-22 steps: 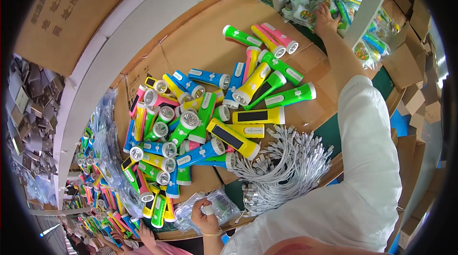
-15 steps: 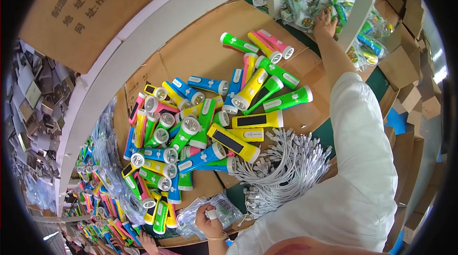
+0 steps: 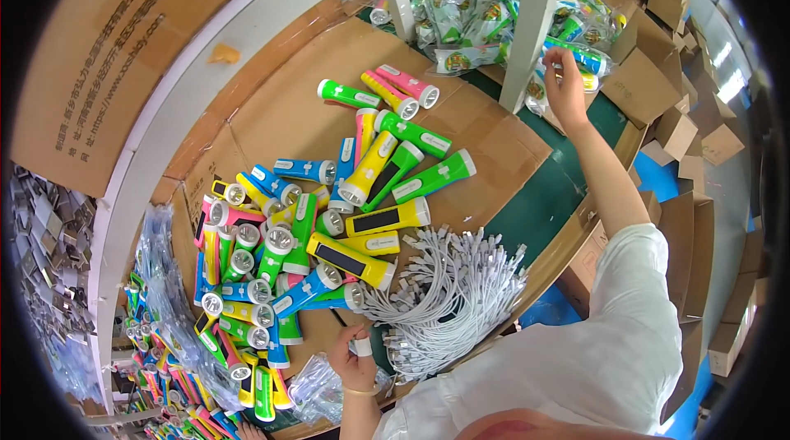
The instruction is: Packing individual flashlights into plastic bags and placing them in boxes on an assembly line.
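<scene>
From my end I see a white, loose-cut fabric shirt (image 3: 559, 358) w/ soft creases; its short R sleeve (image 3: 640, 263) ends nr the elbow. I also spot a thin, pale-yellow wristband (image 3: 360, 391) below the L hand (image 3: 349, 364) + a short, white wrap (image 3: 361, 347) on 1 digit, mat'l unclear.

Loose flashlights (image 3: 372, 165): over thirty lay toward eight o'clock. White cable bundle (image 3: 454, 308): one, lay at five. Right hand (image 3: 564, 93): one, was at two. Left hand (image 3: 350, 362): one, at six.

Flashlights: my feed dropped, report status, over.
Left hand by clear bags. Right hand by bagged flashlights. Loose flashlights on cardboard. White post partly hides bagged ones.
</scene>
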A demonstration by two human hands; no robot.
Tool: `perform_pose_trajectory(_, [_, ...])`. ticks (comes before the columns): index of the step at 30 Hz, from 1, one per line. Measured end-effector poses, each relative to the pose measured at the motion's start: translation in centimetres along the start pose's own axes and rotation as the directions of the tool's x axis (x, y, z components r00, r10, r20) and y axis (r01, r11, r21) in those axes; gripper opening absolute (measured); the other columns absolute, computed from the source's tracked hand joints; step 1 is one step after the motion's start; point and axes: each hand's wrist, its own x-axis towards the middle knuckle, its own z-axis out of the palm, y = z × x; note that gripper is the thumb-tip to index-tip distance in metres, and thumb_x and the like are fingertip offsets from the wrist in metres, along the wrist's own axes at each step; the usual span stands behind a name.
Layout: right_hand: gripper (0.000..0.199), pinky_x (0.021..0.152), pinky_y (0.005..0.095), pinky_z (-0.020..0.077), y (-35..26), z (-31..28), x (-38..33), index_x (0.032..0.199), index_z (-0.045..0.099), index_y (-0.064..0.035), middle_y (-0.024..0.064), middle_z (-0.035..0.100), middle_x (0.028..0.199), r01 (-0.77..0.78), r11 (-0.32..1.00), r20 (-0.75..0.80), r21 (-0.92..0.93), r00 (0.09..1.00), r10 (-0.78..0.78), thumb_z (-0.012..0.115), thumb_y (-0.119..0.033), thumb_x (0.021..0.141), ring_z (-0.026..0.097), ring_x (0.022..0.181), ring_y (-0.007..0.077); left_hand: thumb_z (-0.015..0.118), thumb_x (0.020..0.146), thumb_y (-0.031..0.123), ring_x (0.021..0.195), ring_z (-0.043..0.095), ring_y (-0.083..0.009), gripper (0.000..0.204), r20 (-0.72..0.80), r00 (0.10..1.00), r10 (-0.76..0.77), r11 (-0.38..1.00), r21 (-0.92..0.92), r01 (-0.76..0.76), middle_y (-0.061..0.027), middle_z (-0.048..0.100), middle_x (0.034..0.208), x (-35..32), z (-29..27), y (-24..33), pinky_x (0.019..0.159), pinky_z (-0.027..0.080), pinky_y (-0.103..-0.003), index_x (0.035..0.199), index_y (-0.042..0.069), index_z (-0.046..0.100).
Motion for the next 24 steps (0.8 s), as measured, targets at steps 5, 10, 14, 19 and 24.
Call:
perform_pose_trajectory(5, [0.051, 0.099, 0.0399, 0.0494, 5.1, 2.2, 9.4, 0.138, 0.054, -0.0087, 0.0153, 0.063, 0.13, -0.093, 0.991, 0.439, 0.1, 0.897, 0.039, 0.068, -0.009, 0.089, 0.062, 0.118, 0.0277, 0.065, 0.092, 0.004, 0.077, 0.063, -0.015, 0.011, 0.028, 0.999, 0.035, 0.999, -0.025, -0.035, -0.0078, 0.067, 0.088, 0.2, 2.2, 0.9, 0.072, 0.05, -0.026, 0.102, 0.0, 0.067])
perform_pose_trajectory(10, [0.087, 0.121, 0.0638, 0.0111, 3.4, 7.3, 13.0, 0.146, 0.051, -0.0266, 0.0099, 0.029, 0.162, 0.66, 0.728, 0.886, -0.183, 0.432, -0.17, 0.081, -0.057, 0.071, 0.025, 0.151, 0.0306, 0.068, 0.086, 0.004, 0.074, 0.065, -0.0188, 0.013, 0.0, 1.0, 0.001, 0.995, 0.102, -0.001, -0.0101, 0.068, 0.084, -0.6, 2.6, 0.8, 0.07, 0.051, -0.028, 0.099, 0.003, 0.07])
perform_pose_trajectory(14, [0.092, 0.116, 0.0732, 0.0046, 5.9, 8.6, 12.2, 0.144, 0.053, -0.0335, 0.0094, 0.03, 0.162, 0.795, 0.555, 0.951, -0.243, 0.307, -0.023, 0.078, -0.068, 0.062, 0.02, 0.152, 0.0327, 0.068, 0.088, 0.006, 0.075, 0.066, -0.0199, 0.012, -0.042, 0.998, -0.053, 0.991, 0.121, 0.058, -0.0105, 0.069, 0.085, -1.1, 3.3, 1.4, 0.07, 0.051, -0.03, 0.099, 0.004, 0.071])
perform_pose_trajectory(19, [0.075, 0.117, 0.0724, 0.0028, 7.8, 11.0, 11.1, 0.136, 0.06, -0.0373, 0.0063, 0.036, 0.159, 0.672, 0.543, 0.811, -0.503, 0.584, 0.027, 0.078, -0.062, 0.068, 0.02, 0.153, 0.0296, 0.064, 0.091, 0.004, 0.076, 0.062, -0.013, 0.012, 0.005, 0.997, -0.079, 0.986, 0.148, 0.077, -0.0071, 0.067, 0.087, -0.9, 4.3, 0.6, 0.071, 0.05, -0.026, 0.101, -0.001, 0.068])
perform_pose_trajectory(24, [0.074, 0.116, 0.0736, 0.0023, 9.5, 11.4, 12.5, 0.137, 0.059, -0.0394, 0.003, 0.036, 0.16, 0.641, 0.516, 0.777, -0.568, 0.625, 0.079, 0.079, -0.059, 0.068, 0.02, 0.153, 0.0272, 0.064, 0.093, 0.003, 0.077, 0.062, -0.0128, 0.011, 0.022, 0.996, -0.092, 0.982, 0.17, 0.087, -0.0063, 0.067, 0.088, 1.1, 5.6, 1.1, 0.071, 0.05, -0.026, 0.102, -0.001, 0.067])
